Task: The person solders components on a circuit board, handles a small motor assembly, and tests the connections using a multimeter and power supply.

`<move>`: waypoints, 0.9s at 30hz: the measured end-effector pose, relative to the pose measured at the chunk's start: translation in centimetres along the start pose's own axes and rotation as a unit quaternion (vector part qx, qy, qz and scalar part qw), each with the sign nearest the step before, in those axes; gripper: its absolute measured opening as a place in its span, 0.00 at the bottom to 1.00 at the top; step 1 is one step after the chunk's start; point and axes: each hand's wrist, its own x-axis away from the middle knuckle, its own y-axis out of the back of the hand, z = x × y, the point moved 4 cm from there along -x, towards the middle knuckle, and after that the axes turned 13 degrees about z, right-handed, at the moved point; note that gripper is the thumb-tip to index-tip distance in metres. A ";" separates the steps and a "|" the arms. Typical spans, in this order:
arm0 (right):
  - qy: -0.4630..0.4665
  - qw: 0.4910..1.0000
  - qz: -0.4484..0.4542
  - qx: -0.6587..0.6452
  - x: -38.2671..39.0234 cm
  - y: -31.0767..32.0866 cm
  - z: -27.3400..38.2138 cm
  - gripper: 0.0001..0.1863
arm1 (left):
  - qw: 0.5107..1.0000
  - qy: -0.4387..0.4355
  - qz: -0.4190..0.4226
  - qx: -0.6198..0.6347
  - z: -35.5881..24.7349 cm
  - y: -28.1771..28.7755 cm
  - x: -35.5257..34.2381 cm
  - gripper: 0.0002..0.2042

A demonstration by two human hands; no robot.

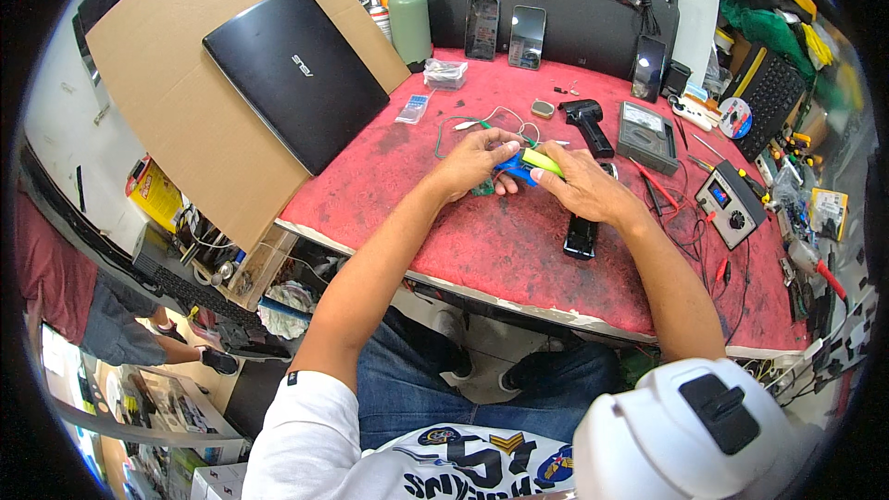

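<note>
Both my hands meet over the red work mat, close together. My left hand (470,167) is closed on a bright blue piece (512,167), whose kind I cannot make out. A tool with a yellow-green handle (542,162) is gripped in my right hand (585,183), its tip against or beside the blue piece. Under my left fingers shows a bit of green (482,188), mostly hidden. Behind my hands lie thin white and green clip leads (500,117). A black device with a glossy end (581,237) lies below my right hand.
A black pistol-shaped casing (589,126) and a grey analog meter (647,137) lie to the right, near a power supply box (731,206) and red probe leads (656,185). A black laptop (296,79) leans on cardboard at left. Phones (527,37) and a green bottle (409,18) stand behind.
</note>
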 end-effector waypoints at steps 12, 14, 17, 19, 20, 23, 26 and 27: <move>0.005 0.998 -0.060 0.003 0.0 0.3 -0.1 0.18 | 0.982 -0.006 0.102 0.160 -0.3 -0.3 0.5 0.22; 0.020 0.998 -0.064 0.001 -0.1 0.3 -0.1 0.18 | 0.986 0.000 0.096 0.134 -0.4 -0.3 0.4 0.21; 0.033 0.997 -0.069 0.007 -0.2 0.2 0.1 0.18 | 0.993 -0.002 0.086 0.081 0.0 0.0 0.3 0.18; 0.032 0.997 -0.073 0.012 -0.2 0.3 0.0 0.18 | 0.995 -0.013 0.074 0.061 0.1 -0.3 0.1 0.16; 0.032 0.997 -0.074 0.012 -0.1 0.3 0.0 0.18 | 0.996 -0.015 0.073 0.046 0.3 -0.3 0.0 0.15; 0.027 0.997 -0.075 0.009 -0.2 0.2 0.0 0.18 | 0.998 -0.010 0.064 0.022 0.7 -0.2 -0.1 0.12; 0.025 0.995 -0.092 0.028 -0.2 0.1 0.3 0.19 | 0.999 0.017 0.026 0.037 0.9 0.0 -0.2 0.11; 0.024 0.994 -0.101 0.038 -0.1 0.2 0.4 0.19 | 0.999 0.028 0.005 0.041 0.9 0.0 -0.3 0.11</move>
